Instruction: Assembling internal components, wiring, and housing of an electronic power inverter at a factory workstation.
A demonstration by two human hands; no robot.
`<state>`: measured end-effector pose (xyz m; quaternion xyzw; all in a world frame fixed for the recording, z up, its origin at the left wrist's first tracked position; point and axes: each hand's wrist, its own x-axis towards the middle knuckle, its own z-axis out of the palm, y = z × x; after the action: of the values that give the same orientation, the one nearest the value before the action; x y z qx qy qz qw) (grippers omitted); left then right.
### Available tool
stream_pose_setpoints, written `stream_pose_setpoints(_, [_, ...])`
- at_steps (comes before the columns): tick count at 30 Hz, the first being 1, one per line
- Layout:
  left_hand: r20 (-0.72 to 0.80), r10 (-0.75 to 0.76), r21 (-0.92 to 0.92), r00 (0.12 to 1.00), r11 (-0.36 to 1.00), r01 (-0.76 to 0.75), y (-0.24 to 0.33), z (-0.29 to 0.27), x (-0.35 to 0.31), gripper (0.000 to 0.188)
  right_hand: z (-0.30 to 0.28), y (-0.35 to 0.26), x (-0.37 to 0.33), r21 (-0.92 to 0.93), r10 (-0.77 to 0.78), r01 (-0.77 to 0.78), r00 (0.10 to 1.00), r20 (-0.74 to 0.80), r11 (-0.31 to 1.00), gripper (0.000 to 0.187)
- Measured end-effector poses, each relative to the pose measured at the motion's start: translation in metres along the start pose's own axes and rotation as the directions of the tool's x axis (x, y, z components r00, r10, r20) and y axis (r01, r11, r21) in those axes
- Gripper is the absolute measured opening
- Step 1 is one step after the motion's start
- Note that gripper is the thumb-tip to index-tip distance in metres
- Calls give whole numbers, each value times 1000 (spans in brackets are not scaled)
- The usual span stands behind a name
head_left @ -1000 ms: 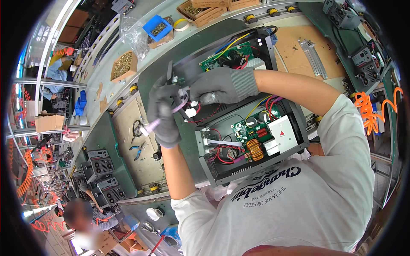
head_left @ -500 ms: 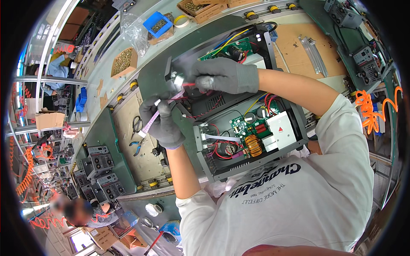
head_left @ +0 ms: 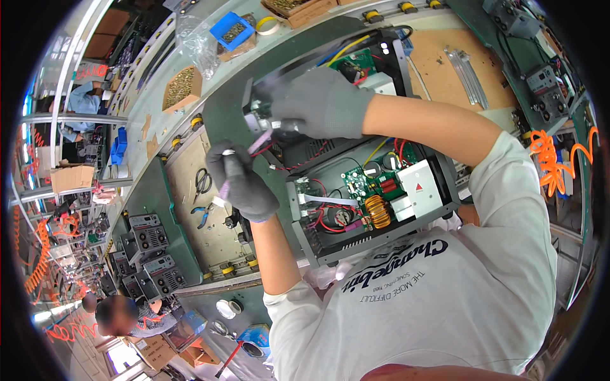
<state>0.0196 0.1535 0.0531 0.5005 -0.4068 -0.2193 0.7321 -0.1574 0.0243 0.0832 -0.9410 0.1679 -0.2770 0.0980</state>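
Both my hands wear grey gloves. My left hand (head_left: 238, 184) is closed in a pinch on a pale flat ribbon cable (head_left: 223, 192), whose end sticks out below the fingers. My right hand (head_left: 324, 105) reaches into the far end of an open dark metal casing (head_left: 310, 152), beside its end panel (head_left: 249, 101). Its fingers are bent and partly hidden, so what they hold cannot be made out. A piece of the ribbon shows just below that hand. Nearer me sits a second open casing (head_left: 356, 254) with a green circuit board (head_left: 357, 182), a copper coil (head_left: 378, 211) and a white-grey metal block (head_left: 419, 189).
Scissors (head_left: 202, 183) and blue-handled pliers (head_left: 203, 216) lie left of the casings. Beyond are a box of screws (head_left: 181, 90), a blue bin (head_left: 231, 32) and a tape roll (head_left: 267, 26). Metal strips (head_left: 466, 77) rest on cardboard at right. A co-worker (head_left: 121, 315) is at lower left.
My right hand has moved slightly forward and left, closer to the far casing's end panel. My left hand stays nearly in place, with less ribbon showing between the hands.
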Motion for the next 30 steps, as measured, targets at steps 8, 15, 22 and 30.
stream_pose_setpoints(8, [-175, -249, -402, 953, 901, 162, -24, 2, -1, 19, 34, 7, 13, -234, -11, 70, 970, 242, 970, 11])
stream_pose_setpoints(15, [-204, -288, -414, 936, 891, 184, -32, 6, 6, 18, 44, 13, 8, -262, -80, 121, 984, 162, 958, 10])
stream_pose_setpoints(22, [-224, -216, -326, 950, 935, 136, -46, 6, 14, 25, 49, 11, 11, -351, -139, 184, 979, 149, 918, 9])
stream_pose_setpoints(30, [-231, -195, -266, 953, 955, 131, -57, -4, 33, 39, 51, 13, 22, -394, -174, 183, 983, 59, 901, 12])
